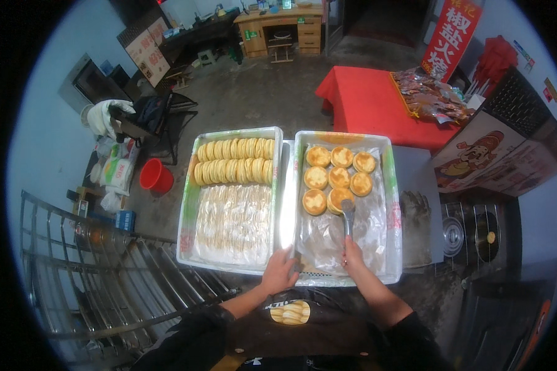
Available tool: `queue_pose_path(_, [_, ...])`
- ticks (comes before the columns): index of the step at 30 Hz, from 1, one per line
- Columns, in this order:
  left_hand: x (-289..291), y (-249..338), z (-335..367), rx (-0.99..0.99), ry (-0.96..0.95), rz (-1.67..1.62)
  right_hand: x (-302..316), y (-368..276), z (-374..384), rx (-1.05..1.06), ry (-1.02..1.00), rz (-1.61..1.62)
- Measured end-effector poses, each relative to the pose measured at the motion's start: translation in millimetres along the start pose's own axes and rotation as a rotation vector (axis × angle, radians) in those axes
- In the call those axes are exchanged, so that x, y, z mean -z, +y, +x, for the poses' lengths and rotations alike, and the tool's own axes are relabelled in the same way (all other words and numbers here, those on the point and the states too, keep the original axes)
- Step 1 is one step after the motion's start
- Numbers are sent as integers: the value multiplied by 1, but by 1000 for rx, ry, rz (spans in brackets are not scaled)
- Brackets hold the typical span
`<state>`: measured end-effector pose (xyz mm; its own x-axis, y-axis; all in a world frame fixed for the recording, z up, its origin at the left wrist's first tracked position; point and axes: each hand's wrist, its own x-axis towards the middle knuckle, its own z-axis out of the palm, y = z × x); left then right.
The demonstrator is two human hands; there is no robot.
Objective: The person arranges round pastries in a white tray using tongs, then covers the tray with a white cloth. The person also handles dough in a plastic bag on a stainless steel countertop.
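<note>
A white foam box (390, 204) lined with clear plastic holds several round browned flatbreads (339, 177) in rows toward its far end. My right hand (351, 255) is closed around metal tongs (349, 222), whose tip touches the nearest middle flatbread (338, 199). By the near left corner of this box rests my left hand (280, 271), fingers extended, with a small dark patch beside its thumb that I cannot make out. To the left stands another foam box (187, 216), with two rows of flatbreads (234, 171) on edge at its far end and plastic sheeting nearer me.
Left of the boxes are a metal rack (105, 284) and a red bucket (156, 177). A red-covered table (365, 102) bears a tray of packaged food (430, 96). At the right is a stove (470, 235); a wooden desk (250, 34) stands far back.
</note>
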<state>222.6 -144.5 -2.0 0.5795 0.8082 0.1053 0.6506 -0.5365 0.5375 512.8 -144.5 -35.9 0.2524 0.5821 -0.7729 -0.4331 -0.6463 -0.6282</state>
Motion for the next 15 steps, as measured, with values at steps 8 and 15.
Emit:
queue_pose_path(8, [-1,3,1,-5,30,5,3,10,-6,-88,-78,-12])
queue_pose_path(15, [1,6,0,8,32,-15,-8,12,14,-116,-101,64])
